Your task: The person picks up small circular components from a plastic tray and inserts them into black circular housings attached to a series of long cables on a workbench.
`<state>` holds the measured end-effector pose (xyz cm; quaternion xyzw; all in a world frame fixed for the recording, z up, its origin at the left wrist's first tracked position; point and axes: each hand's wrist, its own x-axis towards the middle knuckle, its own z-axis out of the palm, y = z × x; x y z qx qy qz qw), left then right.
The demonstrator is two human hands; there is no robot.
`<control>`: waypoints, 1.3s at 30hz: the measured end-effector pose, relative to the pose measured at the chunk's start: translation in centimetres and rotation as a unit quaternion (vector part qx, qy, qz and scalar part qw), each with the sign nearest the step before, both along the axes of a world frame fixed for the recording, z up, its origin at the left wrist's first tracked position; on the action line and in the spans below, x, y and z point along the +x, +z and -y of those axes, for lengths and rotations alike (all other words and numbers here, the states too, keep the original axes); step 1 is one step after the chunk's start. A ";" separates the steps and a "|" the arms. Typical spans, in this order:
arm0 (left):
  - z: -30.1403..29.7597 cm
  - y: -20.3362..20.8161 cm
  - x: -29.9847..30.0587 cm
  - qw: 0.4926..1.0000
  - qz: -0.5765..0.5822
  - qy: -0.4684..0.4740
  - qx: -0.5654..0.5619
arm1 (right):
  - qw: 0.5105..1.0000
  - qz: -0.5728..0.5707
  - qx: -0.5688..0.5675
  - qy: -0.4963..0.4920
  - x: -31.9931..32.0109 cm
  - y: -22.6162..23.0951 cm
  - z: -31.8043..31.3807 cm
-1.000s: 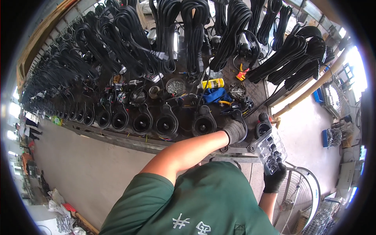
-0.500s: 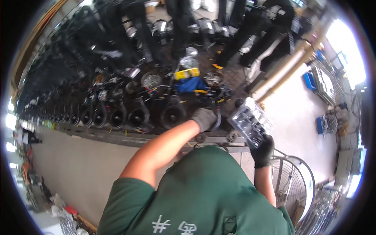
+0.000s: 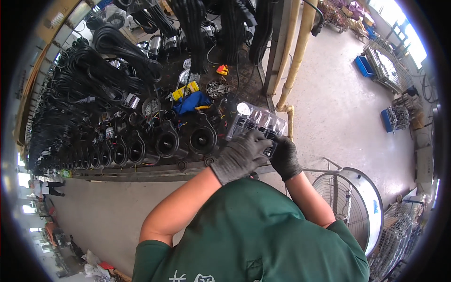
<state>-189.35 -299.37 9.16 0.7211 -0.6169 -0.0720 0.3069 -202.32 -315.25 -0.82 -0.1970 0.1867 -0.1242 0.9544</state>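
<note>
A clear plastic tray [image 3: 270, 118] with moulded compartments is in front of me at the bench's right end. Black parts [image 3: 270, 135] sit in several of its pockets. My right hand [image 3: 285, 159], in a dark glove, grips the tray's near right edge. Over the tray's near side is my left hand [image 3: 242, 157], gloved too, its fingers curled in among the black parts. What its fingertips pinch, if anything, is hidden. Just left of the tray stands a round black motor-like housing [image 3: 203, 139], the end one of a long row.
Coiled black cables [image 3: 124, 49] hang over the bench. Behind the row lie a blue cloth [image 3: 192, 102], a yellow box [image 3: 186, 90] and a bowl of metal fasteners [image 3: 217, 89]. A yellowish pipe [image 3: 295, 61] rises beyond the bench end. A large floor fan [image 3: 371, 207] stands at right.
My left hand has left the end of the housing row and moved right to the tray. The tray and my right hand have come closer in front of me. The view has shifted.
</note>
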 end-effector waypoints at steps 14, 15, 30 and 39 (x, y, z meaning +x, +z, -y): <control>5.3 -2.5 -4.2 0.984 -0.064 0.053 0.160 | 0.997 0.043 -0.067 -0.008 -3.2 1.3 1.8; 5.5 -2.6 -4.1 0.984 -0.044 0.032 0.172 | 0.997 0.045 -0.065 -0.005 -3.4 1.3 1.9; 4.9 -4.3 2.6 0.970 -0.214 0.093 0.072 | 0.995 -0.012 -0.041 -0.090 -8.1 -2.1 4.7; 2.7 -9.6 7.5 0.927 -0.163 0.189 0.280 | 0.985 -0.058 0.010 -0.163 -11.4 -3.5 6.5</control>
